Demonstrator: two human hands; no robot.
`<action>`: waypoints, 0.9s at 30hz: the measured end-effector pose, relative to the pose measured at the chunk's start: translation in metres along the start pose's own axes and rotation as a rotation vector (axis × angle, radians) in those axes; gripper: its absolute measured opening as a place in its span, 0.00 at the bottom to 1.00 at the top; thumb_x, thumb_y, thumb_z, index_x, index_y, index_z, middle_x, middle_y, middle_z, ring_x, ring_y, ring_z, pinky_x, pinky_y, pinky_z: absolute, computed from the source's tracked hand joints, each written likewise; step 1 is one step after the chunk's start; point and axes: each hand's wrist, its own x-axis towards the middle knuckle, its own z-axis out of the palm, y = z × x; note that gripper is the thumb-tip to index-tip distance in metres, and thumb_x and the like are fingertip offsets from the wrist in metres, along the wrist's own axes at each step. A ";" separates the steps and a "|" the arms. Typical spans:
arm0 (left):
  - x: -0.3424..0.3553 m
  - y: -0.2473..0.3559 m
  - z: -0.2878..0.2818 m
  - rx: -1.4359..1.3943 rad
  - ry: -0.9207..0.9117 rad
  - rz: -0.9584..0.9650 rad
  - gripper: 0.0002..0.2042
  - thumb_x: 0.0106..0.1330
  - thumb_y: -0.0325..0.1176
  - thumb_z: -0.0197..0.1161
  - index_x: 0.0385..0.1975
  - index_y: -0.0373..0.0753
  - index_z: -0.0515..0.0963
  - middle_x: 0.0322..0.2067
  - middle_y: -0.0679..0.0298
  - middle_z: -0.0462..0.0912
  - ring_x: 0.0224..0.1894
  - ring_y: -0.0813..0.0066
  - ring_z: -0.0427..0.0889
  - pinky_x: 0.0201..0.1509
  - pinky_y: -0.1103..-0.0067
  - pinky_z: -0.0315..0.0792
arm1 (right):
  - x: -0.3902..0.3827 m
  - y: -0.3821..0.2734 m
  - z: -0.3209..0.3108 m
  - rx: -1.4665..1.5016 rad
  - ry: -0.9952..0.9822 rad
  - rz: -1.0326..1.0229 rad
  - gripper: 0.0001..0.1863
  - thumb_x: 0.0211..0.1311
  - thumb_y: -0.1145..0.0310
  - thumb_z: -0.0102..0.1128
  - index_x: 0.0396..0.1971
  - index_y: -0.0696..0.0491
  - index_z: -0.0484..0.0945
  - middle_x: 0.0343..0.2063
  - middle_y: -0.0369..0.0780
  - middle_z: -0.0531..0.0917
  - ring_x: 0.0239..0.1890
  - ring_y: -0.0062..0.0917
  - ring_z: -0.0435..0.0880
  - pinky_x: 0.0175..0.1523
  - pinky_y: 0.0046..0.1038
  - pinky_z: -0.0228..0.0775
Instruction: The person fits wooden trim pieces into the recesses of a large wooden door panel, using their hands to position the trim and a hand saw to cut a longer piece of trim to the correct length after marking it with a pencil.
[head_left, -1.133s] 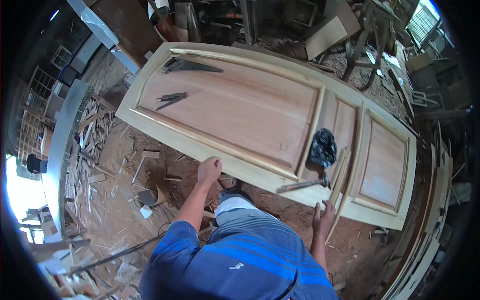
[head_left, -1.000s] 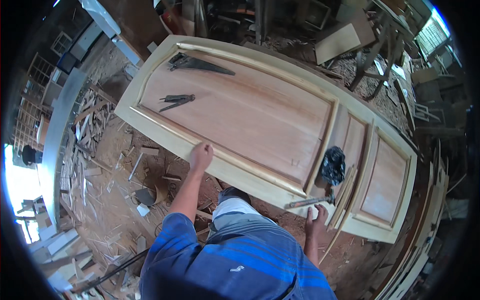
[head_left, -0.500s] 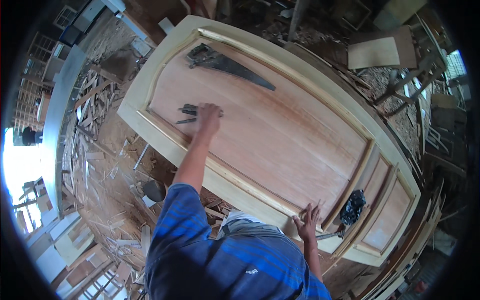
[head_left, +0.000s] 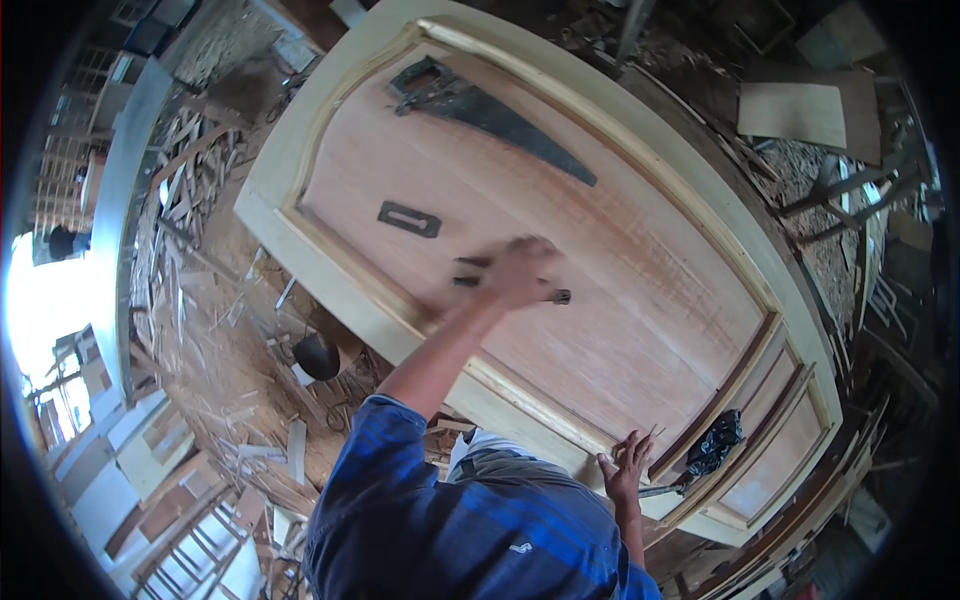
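A large pale wooden door [head_left: 265, 205] with raised mouldings lies flat in front of me. Over its reddish main panel [head_left: 610, 300] is my left hand [head_left: 525, 272], motion-blurred, closed around a dark two-pronged tool [head_left: 562, 297]. The tool resembles pincers, but my fingers cover its middle. To its left lies a flat dark plate [head_left: 409, 218] with a long slot. A handsaw [head_left: 500, 122] rests on the far side of the panel. At the door's near edge my right hand [head_left: 628, 468] rests with fingers apart; a thin sliver stands beside its fingertips.
A crumpled black plastic bag [head_left: 716, 440] sits on the door's right part, beside a dark long tool [head_left: 665, 490]. Wood offcuts [head_left: 190, 195] and shavings litter the floor at left. A long pale board [head_left: 130, 200] stands beyond them. Stacked boards [head_left: 793, 112] lie far right.
My left hand has moved right and nearer across the panel, carrying the dark two-pronged tool. The slotted plate stays behind, now uncovered. My right hand keeps its place; the whole view has shifted slightly.
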 end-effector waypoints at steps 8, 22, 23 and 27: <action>0.099 -0.234 -0.096 0.332 0.582 -0.364 0.31 0.64 0.26 0.65 0.69 0.37 0.67 0.67 0.44 0.71 0.75 0.46 0.63 0.78 0.55 0.55 | -0.001 -0.003 -0.005 -0.002 0.024 -0.019 0.58 0.60 0.37 0.70 0.81 0.47 0.49 0.79 0.61 0.41 0.80 0.63 0.38 0.80 0.56 0.40; 0.129 -0.213 -0.194 0.780 -0.079 -0.289 0.35 0.59 0.17 0.58 0.69 0.50 0.71 0.54 0.53 0.83 0.58 0.46 0.77 0.64 0.53 0.67 | 0.002 -0.012 -0.016 -0.002 0.005 0.078 0.58 0.58 0.31 0.66 0.81 0.45 0.52 0.79 0.60 0.42 0.80 0.62 0.40 0.80 0.55 0.40; 0.123 -0.210 -0.194 0.746 -0.064 -0.214 0.34 0.58 0.15 0.58 0.68 0.49 0.72 0.52 0.50 0.83 0.56 0.45 0.78 0.62 0.53 0.68 | 0.001 -0.012 -0.016 0.002 0.002 0.090 0.57 0.59 0.31 0.65 0.81 0.43 0.51 0.80 0.58 0.41 0.81 0.60 0.39 0.81 0.55 0.40; 0.089 -0.173 -0.178 0.598 -0.083 -0.107 0.27 0.54 0.16 0.60 0.57 0.42 0.78 0.47 0.46 0.83 0.52 0.41 0.80 0.58 0.53 0.71 | -0.002 -0.011 -0.017 0.020 -0.010 0.125 0.56 0.59 0.29 0.63 0.82 0.38 0.50 0.81 0.54 0.41 0.82 0.53 0.39 0.81 0.53 0.38</action>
